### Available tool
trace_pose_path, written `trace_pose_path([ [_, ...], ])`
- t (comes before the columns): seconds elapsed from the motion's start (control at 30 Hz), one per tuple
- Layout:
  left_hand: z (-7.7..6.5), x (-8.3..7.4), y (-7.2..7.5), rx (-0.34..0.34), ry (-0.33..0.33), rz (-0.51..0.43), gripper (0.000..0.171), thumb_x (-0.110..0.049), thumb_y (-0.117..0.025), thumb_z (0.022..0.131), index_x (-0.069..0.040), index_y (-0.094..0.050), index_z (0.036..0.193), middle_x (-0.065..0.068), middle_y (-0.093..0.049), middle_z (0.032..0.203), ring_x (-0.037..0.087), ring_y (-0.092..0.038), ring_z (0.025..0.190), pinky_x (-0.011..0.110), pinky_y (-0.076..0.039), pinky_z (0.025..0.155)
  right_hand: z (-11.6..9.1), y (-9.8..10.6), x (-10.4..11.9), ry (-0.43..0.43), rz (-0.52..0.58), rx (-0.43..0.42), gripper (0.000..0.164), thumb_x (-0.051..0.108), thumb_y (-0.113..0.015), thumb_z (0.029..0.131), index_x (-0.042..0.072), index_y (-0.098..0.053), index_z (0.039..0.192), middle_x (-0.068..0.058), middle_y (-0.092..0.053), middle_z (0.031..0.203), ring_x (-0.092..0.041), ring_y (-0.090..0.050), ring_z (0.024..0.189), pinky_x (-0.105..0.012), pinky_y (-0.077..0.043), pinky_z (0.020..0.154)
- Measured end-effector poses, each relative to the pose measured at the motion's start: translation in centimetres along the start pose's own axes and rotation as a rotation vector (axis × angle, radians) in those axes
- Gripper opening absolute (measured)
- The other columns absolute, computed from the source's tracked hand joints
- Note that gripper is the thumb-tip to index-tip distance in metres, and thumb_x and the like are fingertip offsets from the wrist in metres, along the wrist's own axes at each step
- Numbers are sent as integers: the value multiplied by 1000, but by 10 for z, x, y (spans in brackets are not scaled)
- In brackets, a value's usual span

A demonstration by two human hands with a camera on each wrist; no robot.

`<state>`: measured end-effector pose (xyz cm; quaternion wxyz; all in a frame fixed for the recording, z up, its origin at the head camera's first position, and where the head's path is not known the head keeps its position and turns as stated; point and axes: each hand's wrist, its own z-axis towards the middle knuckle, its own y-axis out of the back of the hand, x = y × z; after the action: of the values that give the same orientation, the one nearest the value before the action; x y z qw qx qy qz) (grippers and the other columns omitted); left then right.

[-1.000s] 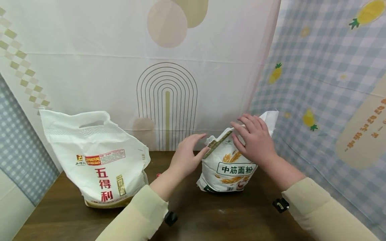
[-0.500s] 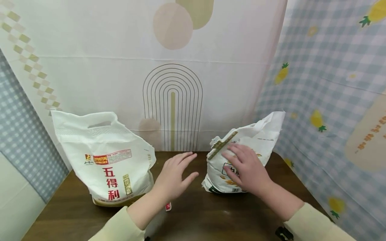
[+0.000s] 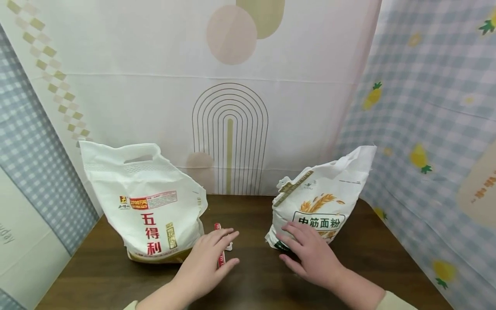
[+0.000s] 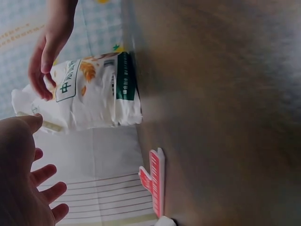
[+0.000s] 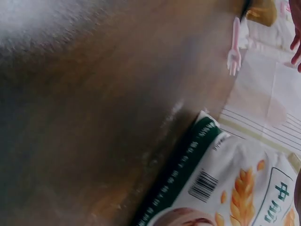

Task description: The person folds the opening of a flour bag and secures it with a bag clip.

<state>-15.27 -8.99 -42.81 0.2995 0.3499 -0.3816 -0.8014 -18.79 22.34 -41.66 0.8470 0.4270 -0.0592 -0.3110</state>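
Note:
My left hand hovers with loosely spread fingers over a red-and-white bag sealing clip. In the left wrist view the clip lies apart from the fingers. On the right stands a white flour bag with orange wheat ears and a green base, leaning to the right. A gold-brown sealing clip runs slantwise across its upper left corner. My right hand is in front of that bag's lower front, fingers relaxed and holding nothing; contact with the bag cannot be told. Part of the bag's print is hidden behind it.
A larger white flour bag with red characters and a cut-out handle stands at the left. Both bags are on a dark wooden table. A patterned cloth hangs behind, and a blue checked cloth at the right.
Both hands have come away from the top of the right bag. The left has moved left and down over the red clip; the right has dropped lower. The camera view has shifted slightly left.

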Motion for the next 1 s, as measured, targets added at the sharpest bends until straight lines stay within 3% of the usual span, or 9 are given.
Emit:
trace_pose_path([
  [0.23, -9, 2, 7, 13, 40, 12, 57, -49, -68, 91, -25, -54, 141, -5, -54, 139, 17, -47, 130, 45, -36, 109, -7, -10, 5, -13, 10, -6, 44, 48, -46, 102, 16, -65, 126, -8, -61, 127, -29, -55, 119, -51, -44, 95],
  [0.5, -8, 10, 31, -116, 45, 13, 54, -40, -75, 87, -20, -60, 135, -2, -59, 132, 22, -53, 124, 47, -41, 105, -5, -19, 10, -58, 41, 55, 43, 44, -62, 96, 16, -63, 129, -6, -60, 127, -25, -54, 120, -48, -44, 97],
  [0.7, -6, 16, 56, -182, 95, 5, 52, -38, -76, 87, -21, -60, 134, -2, -60, 131, 23, -54, 122, 47, -42, 102, 10, -28, 15, -94, 67, 49, 47, 36, -73, 88, 17, -62, 129, -3, -60, 125, -23, -56, 116, -46, -47, 96],
  [0.83, -7, 20, 71, -241, 77, 2, 50, -32, -76, 87, -17, -61, 133, -1, -61, 129, 24, -55, 120, 45, -41, 101, 22, -34, 18, -123, 85, 45, 45, 35, -73, 88, 17, -62, 127, -3, -61, 122, -21, -57, 114, -46, -48, 95],
  [1.0, -8, 27, 91, -269, 93, -7, 46, -29, -73, 90, -14, -60, 132, 1, -63, 128, 26, -55, 120, 47, -40, 101, 38, -40, 25, -181, 105, 57, 45, 38, -71, 89, 16, -63, 128, 1, -62, 121, -19, -58, 113, -44, -49, 95],
])
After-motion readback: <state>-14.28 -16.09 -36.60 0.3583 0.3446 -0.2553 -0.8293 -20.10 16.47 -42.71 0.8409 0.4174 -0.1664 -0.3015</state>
